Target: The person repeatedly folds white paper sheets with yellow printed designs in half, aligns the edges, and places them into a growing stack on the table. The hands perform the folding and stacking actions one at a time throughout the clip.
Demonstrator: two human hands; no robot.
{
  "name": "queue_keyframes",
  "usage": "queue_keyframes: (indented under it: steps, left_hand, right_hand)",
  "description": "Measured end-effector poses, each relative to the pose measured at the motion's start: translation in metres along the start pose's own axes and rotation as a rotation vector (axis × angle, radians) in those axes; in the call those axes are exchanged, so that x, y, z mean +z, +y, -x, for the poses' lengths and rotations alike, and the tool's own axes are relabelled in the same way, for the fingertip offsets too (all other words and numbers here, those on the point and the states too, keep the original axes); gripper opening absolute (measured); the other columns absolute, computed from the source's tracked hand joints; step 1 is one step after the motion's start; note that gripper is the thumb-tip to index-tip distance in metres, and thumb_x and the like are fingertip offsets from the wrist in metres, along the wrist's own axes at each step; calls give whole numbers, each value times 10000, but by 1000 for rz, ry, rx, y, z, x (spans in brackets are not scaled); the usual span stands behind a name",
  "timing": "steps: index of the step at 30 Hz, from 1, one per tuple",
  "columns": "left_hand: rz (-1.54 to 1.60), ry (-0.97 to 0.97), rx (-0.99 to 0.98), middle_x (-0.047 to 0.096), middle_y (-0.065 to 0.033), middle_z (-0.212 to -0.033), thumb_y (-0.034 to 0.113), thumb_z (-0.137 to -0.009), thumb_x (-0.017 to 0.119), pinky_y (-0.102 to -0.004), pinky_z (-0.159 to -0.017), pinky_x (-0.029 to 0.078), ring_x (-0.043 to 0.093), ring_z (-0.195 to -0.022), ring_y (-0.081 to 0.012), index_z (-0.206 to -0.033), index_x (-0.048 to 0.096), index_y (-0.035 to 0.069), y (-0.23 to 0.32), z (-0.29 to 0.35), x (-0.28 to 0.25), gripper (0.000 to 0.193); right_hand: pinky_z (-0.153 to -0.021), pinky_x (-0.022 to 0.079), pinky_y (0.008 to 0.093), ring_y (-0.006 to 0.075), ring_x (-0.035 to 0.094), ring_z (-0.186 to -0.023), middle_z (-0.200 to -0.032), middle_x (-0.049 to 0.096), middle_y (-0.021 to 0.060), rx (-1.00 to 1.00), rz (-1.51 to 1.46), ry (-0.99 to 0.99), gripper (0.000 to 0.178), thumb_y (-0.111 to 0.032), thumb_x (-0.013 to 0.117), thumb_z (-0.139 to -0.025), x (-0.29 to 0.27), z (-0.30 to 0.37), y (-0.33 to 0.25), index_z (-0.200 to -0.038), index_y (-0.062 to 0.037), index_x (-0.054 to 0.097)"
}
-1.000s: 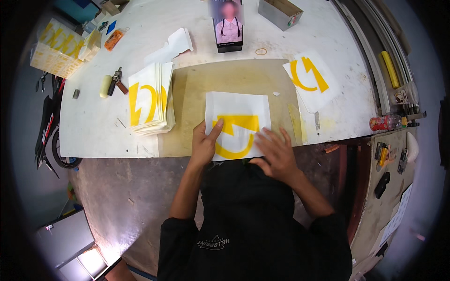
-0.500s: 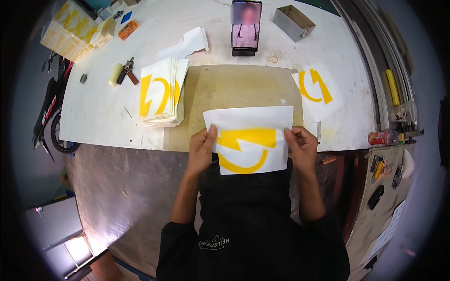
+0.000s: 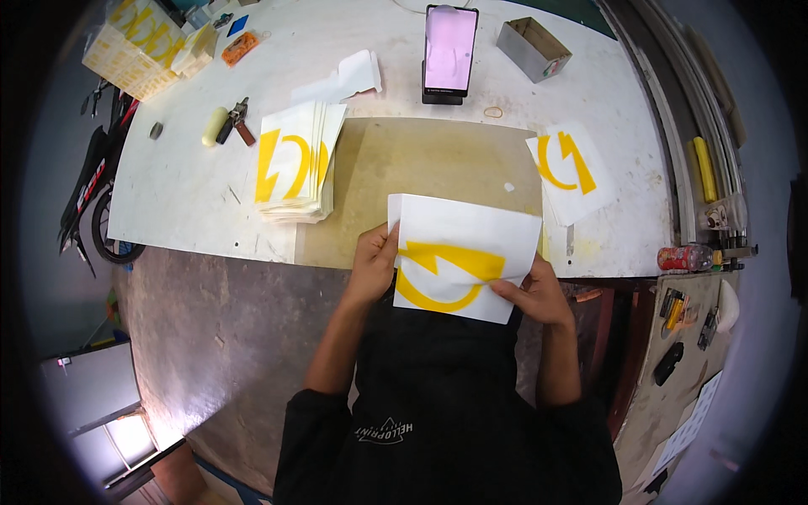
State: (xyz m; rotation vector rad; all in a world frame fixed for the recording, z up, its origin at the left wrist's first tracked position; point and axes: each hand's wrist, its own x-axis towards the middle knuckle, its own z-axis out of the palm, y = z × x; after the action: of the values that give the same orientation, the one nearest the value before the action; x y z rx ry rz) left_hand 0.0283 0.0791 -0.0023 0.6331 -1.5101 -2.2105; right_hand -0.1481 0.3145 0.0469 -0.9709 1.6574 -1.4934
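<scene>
A flat white paper bag (image 3: 467, 220) with a yellow printed design is held up in front of my chest, at the table's near edge. My left hand (image 3: 373, 265) pinches its left edge, where a narrow fold shows. On the right side, my right hand (image 3: 541, 293) grips the lower edge, thumb across the front by the yellow print and fingers hidden behind. A thick stack of similar printed bags (image 3: 296, 172) lies to the left. Several more printed bags (image 3: 585, 198) lie fanned out on the right.
A tan sheet (image 3: 438, 151) covers the middle of the white table (image 3: 185, 194). At the back stand a phone (image 3: 450, 50) on a holder and a grey open box (image 3: 532, 55). Keys (image 3: 236, 124) lie at left. A wrapped bundle (image 3: 135, 50) occupies the far left corner; a bottle (image 3: 686, 257) rests at right.
The bag has shifted slightly right and tilted, its right side lower. My right hand has slid down its edge, thumb now further across the front. The phone's picture has changed.
</scene>
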Motion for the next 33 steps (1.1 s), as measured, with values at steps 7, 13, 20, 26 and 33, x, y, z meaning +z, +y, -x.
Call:
queue_keyframes:
  steps: [7,13,20,26,33]
  left_hand:
    - [-235,-277,-86,769,-55,-1089,42,-932,744,-268,-880,541,683,-980,-92,-1161,724,-29,41,15,-3,240]
    - [-407,-306,-95,775,-43,-995,-27,-877,738,-249,-832,539,680,-911,-80,-1082,750,-24,72,0,-22,205]
    - [-630,-313,55,758,-96,-1094,-117,-868,630,-309,-948,533,692,-1025,-150,-1161,716,-28,86,-7,-36,318]
    - [-491,61,509,688,-144,-1347,-47,-939,604,-408,-1157,440,618,-1308,-264,-1297,669,10,106,-12,-27,368]
    - [-1508,-277,480,351,-175,-1668,358,-1045,581,-591,-1268,165,266,-1566,-390,-1522,527,152,10,-51,27,522]
  right_hand:
    - [-959,532,361,195,684,-1053,-1132,760,114,192,-27,-142,313,-102,788,-932,-6,1,-3,-1215,8,715]
    - [-872,554,363,291,732,-984,-1085,761,195,-54,170,-265,223,-26,755,-915,-16,-7,-22,-1130,30,737]
    - [-849,564,419,362,726,-959,-1128,736,198,-413,455,74,167,80,704,-839,-6,-10,-14,-1003,49,723]
    - [-1106,419,591,339,604,-1297,-1315,685,145,-653,1216,53,146,-88,704,-843,15,-23,18,-966,-11,727]
    - [-1055,371,616,378,574,-1182,-1252,632,205,-189,920,463,292,-243,733,-925,-2,1,54,-1042,16,671]
